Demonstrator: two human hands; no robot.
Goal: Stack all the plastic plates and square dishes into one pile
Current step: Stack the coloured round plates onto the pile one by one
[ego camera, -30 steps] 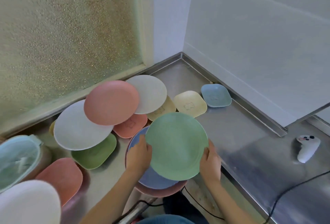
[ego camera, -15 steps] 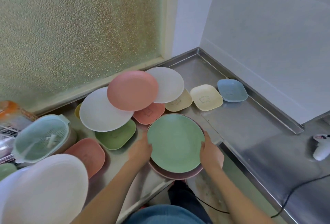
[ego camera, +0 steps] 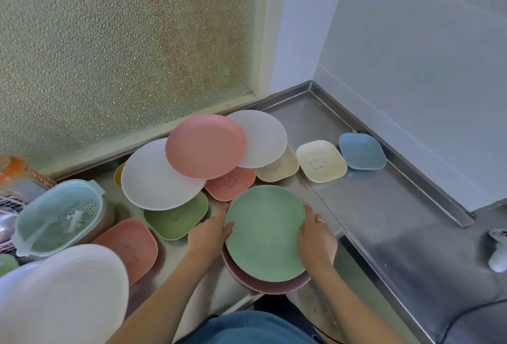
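On the steel counter (ego camera: 370, 201), the smooth round green plate (ego camera: 264, 234), lowered since, is gripped at its rims by left hand (ego camera: 210, 232) and right hand (ego camera: 315, 238) atop the mauve plate (ego camera: 274, 286).

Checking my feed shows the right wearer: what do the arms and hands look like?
Both forearms are bare, no sleeves in view. The right hand wears a thin, pale ring on one finger. The left hand shows no ring, glove or watch.

Green plate (ego camera: 265, 232) sits flat on a mauve plate (ego camera: 270, 286) at the tabletop's front edge, while behind it a pink plate (ego camera: 205, 146) and two white plates (ego camera: 156, 176) (ego camera: 263, 138) lie tilted over pink (ego camera: 233, 183), green (ego camera: 175, 219) and cream (ego camera: 278, 169) square dishes, with cream (ego camera: 321, 161) and blue (ego camera: 362, 151) dishes off to the right.
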